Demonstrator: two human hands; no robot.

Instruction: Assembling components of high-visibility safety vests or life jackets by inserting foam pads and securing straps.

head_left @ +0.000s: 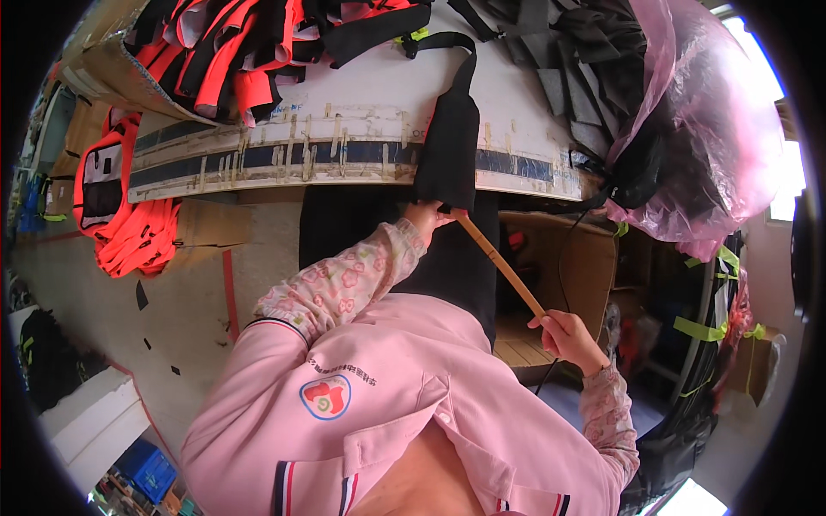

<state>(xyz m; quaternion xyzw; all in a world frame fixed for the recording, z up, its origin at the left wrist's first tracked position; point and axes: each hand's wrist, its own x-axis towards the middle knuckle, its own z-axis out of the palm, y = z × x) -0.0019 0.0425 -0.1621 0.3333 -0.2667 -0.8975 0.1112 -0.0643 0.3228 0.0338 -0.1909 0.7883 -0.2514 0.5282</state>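
A black fabric pouch (447, 146) with a strap hangs over the front edge of a white worktop (361, 95). My left hand (426, 215) pinches the pouch's lower edge. My right hand (564, 335) grips the near end of a thin wooden stick (499, 262). The stick's far tip meets the pouch's bottom opening right beside my left fingers. Floral sleeve covers and a pink shirt fill the lower middle of the view.
Orange and black vests (232, 52) are piled at the worktop's back left, and more (120, 206) hang off its left side. Grey felt pieces (576, 69) and a pink plastic bag (705, 129) sit at the right. A cardboard box (585, 258) stands below the table.
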